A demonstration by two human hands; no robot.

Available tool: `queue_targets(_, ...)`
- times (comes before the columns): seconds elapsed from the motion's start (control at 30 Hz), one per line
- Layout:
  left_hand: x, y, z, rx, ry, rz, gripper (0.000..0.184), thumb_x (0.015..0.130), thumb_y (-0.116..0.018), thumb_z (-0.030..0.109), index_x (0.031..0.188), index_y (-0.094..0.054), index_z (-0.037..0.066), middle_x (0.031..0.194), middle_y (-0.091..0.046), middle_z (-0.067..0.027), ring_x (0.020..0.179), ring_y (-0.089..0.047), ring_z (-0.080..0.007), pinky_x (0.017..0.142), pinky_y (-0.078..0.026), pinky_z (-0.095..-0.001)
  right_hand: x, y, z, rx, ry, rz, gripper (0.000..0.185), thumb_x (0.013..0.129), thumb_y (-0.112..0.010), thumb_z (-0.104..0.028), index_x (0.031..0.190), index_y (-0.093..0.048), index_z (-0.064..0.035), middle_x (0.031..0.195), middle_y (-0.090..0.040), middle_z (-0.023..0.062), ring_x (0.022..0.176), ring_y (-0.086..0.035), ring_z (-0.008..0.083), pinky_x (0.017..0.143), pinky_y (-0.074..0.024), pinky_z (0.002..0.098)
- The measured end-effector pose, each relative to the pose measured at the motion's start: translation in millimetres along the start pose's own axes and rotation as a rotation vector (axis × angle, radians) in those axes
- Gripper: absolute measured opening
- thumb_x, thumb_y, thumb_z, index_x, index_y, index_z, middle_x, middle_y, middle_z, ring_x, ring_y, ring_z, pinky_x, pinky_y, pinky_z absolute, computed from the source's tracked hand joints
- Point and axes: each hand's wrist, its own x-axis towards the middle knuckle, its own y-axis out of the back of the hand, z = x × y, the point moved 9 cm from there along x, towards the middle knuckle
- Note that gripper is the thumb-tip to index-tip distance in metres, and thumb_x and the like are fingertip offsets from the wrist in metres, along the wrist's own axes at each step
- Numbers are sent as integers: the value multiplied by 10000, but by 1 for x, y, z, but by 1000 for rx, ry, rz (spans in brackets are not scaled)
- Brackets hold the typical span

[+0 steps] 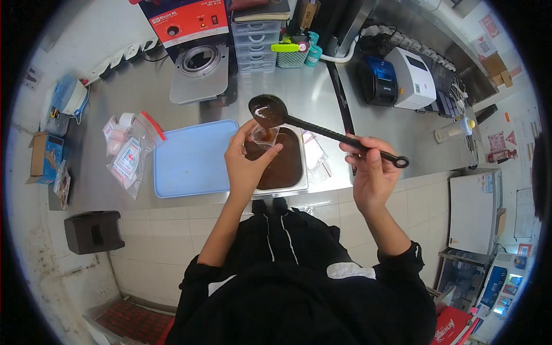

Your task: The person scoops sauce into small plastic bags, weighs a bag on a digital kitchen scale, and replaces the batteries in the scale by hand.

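Note:
My right hand (374, 169) grips the handle of a long black ladle (322, 130) near its looped end. The ladle's bowl (268, 109), wet with brown sauce, tilts over a small clear plastic cup (265, 138). Fingers and thumb of my left hand (247, 155) close round that cup, which has some brown sauce inside. Beneath both lies a steel pan (304, 172) of dark brown sauce (284, 167), partly hidden by my left hand and the cup.
Left of the pan sits a light blue tray (192, 161), with plastic bags (129, 152) beside it. A cup sealing machine (198, 63) stands behind. Clear drawers (256, 49), a green basket (290, 58) and printers (411, 77) line the back. The steel counter's front edge (328, 192) is near my body.

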Motion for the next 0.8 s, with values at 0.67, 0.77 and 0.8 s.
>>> queue_targets(0.67, -7, 3, 6, -236, 7, 25, 606, 622, -782, 118, 1170, -533, 50, 1012, -622, -26, 862, -525, -58, 586, -310, -205, -14, 13, 27, -16, 30, -39, 247, 898, -524, -202, 986, -579, 23, 995, -607, 207, 869, -636, 250, 663, -554, 262)
queue_targets(0.77, -9, 2, 5, -211, 29, 0, 620, 626, -779, 118, 1187, -522, 53, 1042, -620, -36, 878, -534, -60, 584, -303, -201, -13, 25, 50, 137, -159, 115, 262, 898, -524, -201, 1035, -541, 22, 987, -608, 186, 887, -632, 237, 654, -550, 247)
queue_targets(0.8, -9, 1, 4, -196, 36, -12, 628, 628, -779, 118, 1194, -516, 54, 1048, -619, -40, 870, -535, -61, 584, -301, -199, -14, 27, 57, 189, -232, 149, 264, 901, -519, -209, 1048, -530, 11, 980, -606, 151, 910, -625, 224, 666, -544, 221)
